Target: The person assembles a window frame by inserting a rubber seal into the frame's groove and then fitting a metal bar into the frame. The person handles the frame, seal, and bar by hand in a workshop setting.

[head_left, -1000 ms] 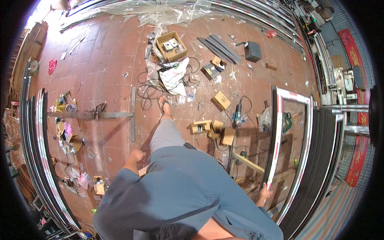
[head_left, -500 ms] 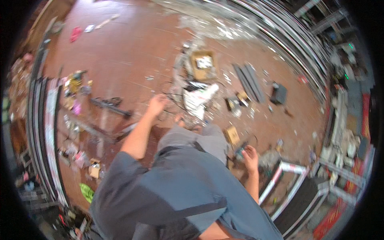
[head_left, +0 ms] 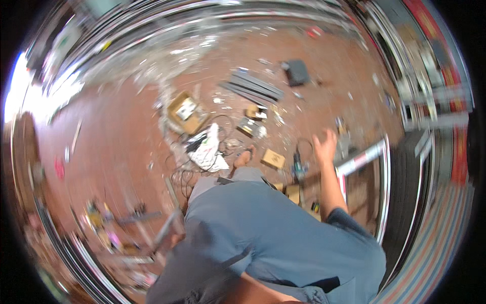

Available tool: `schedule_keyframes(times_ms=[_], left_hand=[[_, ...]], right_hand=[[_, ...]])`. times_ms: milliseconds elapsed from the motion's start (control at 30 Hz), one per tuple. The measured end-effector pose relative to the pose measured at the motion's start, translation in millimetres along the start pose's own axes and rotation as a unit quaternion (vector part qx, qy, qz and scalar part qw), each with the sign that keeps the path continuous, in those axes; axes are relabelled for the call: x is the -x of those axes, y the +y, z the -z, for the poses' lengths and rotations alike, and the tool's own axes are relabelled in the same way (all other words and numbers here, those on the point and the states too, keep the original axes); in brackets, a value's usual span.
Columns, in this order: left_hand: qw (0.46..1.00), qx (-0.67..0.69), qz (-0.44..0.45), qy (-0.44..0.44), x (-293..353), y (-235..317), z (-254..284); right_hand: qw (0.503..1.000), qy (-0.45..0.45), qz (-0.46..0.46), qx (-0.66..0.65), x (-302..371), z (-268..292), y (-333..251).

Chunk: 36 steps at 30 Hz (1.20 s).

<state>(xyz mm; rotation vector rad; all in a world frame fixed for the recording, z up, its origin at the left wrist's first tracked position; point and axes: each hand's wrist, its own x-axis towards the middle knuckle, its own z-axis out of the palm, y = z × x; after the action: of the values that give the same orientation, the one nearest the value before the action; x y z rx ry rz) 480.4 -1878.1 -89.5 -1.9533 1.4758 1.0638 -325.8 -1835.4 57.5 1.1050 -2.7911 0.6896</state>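
My right hand (head_left: pixel 325 147) is raised above the floor with its fingers apart and nothing in it. It is nearest to a teal power tool (head_left: pixel 298 167) with a dark cord, and to the corner of a white-edged metal frame (head_left: pixel 360 158). Of my left hand (head_left: pixel 177 239), only a small blurred patch of skin shows at the left of my shirt, beside a grey metal bar (head_left: pixel 166 228); its fingers cannot be made out. A small closed cardboard box (head_left: pixel 273 158) lies in front of my foot.
An open cardboard box (head_left: pixel 188 112) and a white plastic bag (head_left: pixel 208 154) lie ahead among loose cables. Beyond are grey strips (head_left: pixel 253 86) and a dark grey box (head_left: pixel 297 72). Long metal profiles (head_left: pixel 212 17) line the far side. Scraps litter the red-brown floor (head_left: pixel 111 147).
My view has swung to the right, so the floor items appear turned and further left. My right hand reaches further forward; my left hand has dropped from ahead to beside my body.
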Motion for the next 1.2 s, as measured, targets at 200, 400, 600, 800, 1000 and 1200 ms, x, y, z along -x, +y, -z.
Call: schedule_keyframes(times_ms=[200,400,600,800,1000,1200], left_hand=[[0.993,-0.072,-0.076,0.059,-29,200,40],[0.939,0.212,-0.267,0.051,-112,476,140],[0.921,0.112,-0.372,-0.008,-134,677,130],[0.868,-0.303,-0.385,-0.074,-176,772,49],[0.813,-0.415,-0.348,-0.213,-202,910,-22],[0.592,-0.484,-0.593,-0.251,-198,1184,-47]], right_hand=[[0.960,0.128,-0.215,0.125,-35,72,119],[0.897,0.141,-0.408,0.095,13,83,179],[0.848,0.139,-0.511,-0.029,26,72,164],[0.834,0.128,-0.532,-0.065,3,76,174],[0.787,0.172,-0.593,0.006,-22,54,213],[0.700,0.065,-0.711,-0.028,-136,99,261]])
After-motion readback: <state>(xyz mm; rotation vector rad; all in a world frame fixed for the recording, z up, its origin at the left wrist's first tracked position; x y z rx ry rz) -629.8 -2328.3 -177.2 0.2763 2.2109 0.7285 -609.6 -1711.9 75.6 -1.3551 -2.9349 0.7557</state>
